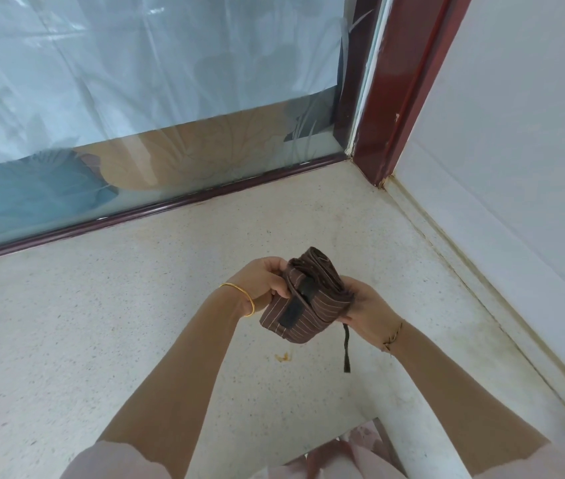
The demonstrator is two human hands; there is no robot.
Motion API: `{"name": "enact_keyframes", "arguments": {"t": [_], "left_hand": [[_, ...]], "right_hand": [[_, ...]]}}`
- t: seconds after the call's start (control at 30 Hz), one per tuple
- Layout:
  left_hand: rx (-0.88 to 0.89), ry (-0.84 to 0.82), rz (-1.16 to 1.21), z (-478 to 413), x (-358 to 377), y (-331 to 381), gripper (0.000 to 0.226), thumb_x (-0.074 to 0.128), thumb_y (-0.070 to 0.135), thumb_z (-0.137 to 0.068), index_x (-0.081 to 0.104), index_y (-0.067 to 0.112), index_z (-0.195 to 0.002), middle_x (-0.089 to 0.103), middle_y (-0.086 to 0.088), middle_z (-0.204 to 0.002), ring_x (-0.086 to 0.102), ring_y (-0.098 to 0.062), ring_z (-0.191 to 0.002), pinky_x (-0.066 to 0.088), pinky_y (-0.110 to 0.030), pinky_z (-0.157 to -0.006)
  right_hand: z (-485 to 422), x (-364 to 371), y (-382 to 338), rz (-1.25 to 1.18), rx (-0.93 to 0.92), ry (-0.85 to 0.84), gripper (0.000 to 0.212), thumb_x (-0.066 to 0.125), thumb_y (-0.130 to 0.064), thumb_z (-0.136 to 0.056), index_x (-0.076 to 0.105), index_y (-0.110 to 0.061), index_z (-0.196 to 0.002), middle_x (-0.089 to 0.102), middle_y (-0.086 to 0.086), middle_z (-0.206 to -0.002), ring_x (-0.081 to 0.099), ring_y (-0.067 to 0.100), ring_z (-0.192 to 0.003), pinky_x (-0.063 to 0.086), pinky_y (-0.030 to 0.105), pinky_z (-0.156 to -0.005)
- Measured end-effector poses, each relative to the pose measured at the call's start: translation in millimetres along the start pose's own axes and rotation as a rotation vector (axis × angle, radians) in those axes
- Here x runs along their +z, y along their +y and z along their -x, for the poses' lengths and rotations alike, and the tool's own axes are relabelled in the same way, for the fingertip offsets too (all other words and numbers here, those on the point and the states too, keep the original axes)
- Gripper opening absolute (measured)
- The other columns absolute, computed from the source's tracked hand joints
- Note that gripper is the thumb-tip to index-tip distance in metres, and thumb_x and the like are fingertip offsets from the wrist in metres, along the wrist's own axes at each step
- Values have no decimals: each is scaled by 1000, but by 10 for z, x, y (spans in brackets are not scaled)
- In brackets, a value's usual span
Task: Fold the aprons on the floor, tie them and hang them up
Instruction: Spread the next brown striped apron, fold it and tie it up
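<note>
Apron [303, 299] rolled, long axis slanting away rightward, gripped by both hands

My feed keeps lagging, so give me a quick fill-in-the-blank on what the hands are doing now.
1. The left hand and right hand together grip one rolled, striped ____.
2. A dark strap dangles beside the ____ hand.
3. The gold bangle circles the ____ wrist.
Missing words: apron; right; left.

Speckled pale floor [170, 323], small orange mark [283, 356]
</note>
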State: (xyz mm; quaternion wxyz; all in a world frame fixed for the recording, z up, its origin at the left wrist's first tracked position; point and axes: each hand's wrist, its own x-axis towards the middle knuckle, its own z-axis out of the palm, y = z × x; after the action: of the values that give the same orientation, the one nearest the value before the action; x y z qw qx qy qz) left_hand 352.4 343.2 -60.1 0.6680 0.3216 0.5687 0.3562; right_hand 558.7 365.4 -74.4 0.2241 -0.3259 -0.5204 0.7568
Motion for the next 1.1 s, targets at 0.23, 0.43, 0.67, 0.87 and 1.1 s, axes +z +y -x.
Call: {"name": "enact_keyframes", "arguments": {"t": [0.23, 0.43, 0.67, 0.87, 1.1], "left_hand": [[-81, 49, 248, -51, 15, -106, 40, 35, -30, -71, 56, 4, -73, 61, -13, -68, 59, -23, -65, 57, -30, -63], [-102, 185, -950, -57, 28, -39, 12, 65, 15, -84, 68, 7, -92, 62, -4, -83, 54, -18, -77, 41, -28, -74], [-142, 52, -1298, 143, 125, 33, 31, 48, 25, -94, 73, 5, -92, 71, -10, -95, 60, -19, -80, 41, -26, -77], [186, 121, -825, 319, 347, -332, 28, 59, 20, -87, 68, -3, -74, 52, -9, -78, 43, -15, -70, 33, -12, -58], [172, 380, -199, 376, 466, -746, 15, 58, 17, -91, 69, 16, -80, 69, -1, -88, 63, -11, -78, 53, -22, -74]], "right_hand": [[-3, 87, -42, 535, -20, 93, 30, 70, -15, -83, 60, -10, -110, 66, -4, -93, 63, 6, -89, 51, 15, -75], [-126, 111, -36, 719, -41, 229, 19, 61, -27, -90, 59, -15, -104, 62, -7, -87, 59, 9, -83, 46, 10, -67], [-272, 100, 81, 993, 274, 245, 29, 55, -38, -88, 62, -10, -91, 65, 6, -84, 63, 22, -80, 56, 33, -72], [-339, 352, 231, 1271, 472, 125, 29, 54, -38, -85, 45, -17, -67, 50, -2, -67, 48, 13, -59, 42, 23, -55], [-219, 322, 328, 504, 375, 62, 8, 59, -1, -83, 57, -5, -76, 48, 6, -61, 42, 14, -55, 35, 22, -50]]}}
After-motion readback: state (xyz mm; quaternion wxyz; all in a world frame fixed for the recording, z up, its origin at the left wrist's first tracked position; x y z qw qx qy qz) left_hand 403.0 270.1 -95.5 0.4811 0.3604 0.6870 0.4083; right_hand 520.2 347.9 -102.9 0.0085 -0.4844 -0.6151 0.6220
